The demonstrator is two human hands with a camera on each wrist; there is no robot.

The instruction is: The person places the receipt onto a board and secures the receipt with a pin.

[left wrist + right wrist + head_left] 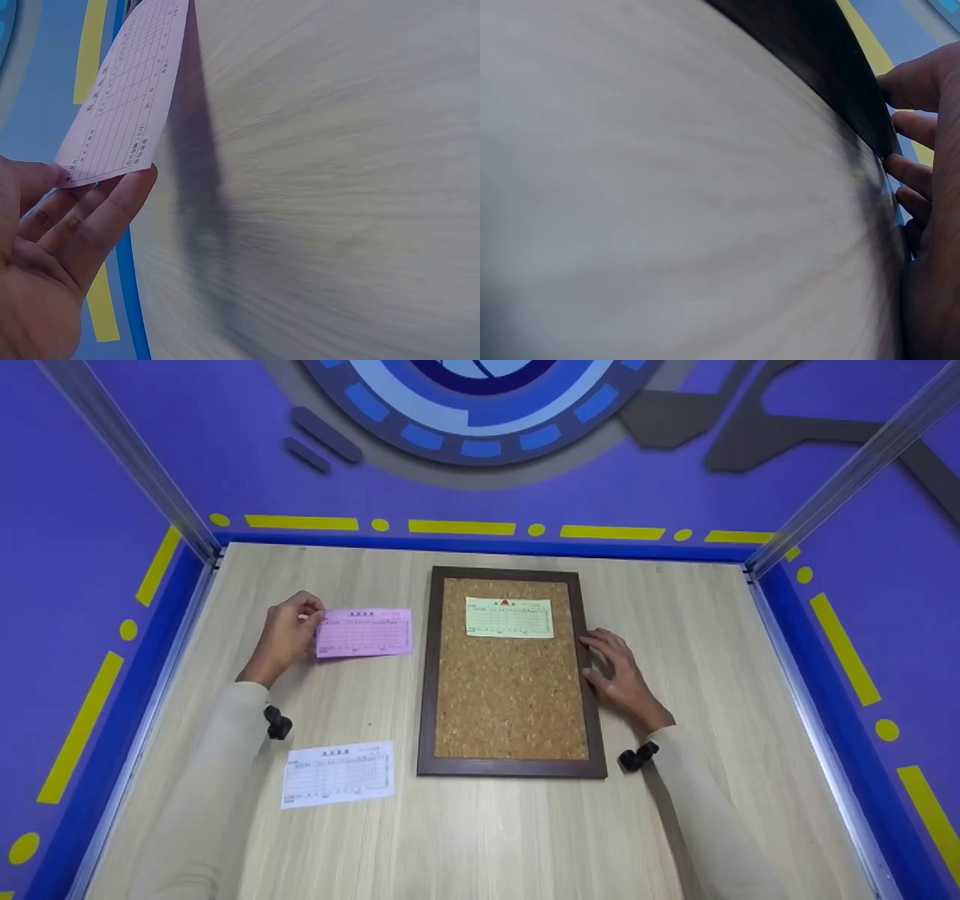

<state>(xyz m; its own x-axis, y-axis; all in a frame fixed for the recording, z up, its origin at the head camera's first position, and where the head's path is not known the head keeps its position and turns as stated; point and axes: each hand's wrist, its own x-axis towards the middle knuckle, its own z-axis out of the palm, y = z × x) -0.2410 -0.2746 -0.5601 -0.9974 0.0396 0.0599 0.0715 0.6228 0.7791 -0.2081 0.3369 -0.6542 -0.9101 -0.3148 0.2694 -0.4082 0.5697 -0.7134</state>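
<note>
Left grip (283, 634) pinches pink slip (365, 633) at left end, slip extending rightward.

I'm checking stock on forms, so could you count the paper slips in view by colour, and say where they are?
Pink slip, held in the left hand: 1
Pale green slip, on the corkboard: 1
White slip, flat on the table: 1
Total: 3 slips
</note>
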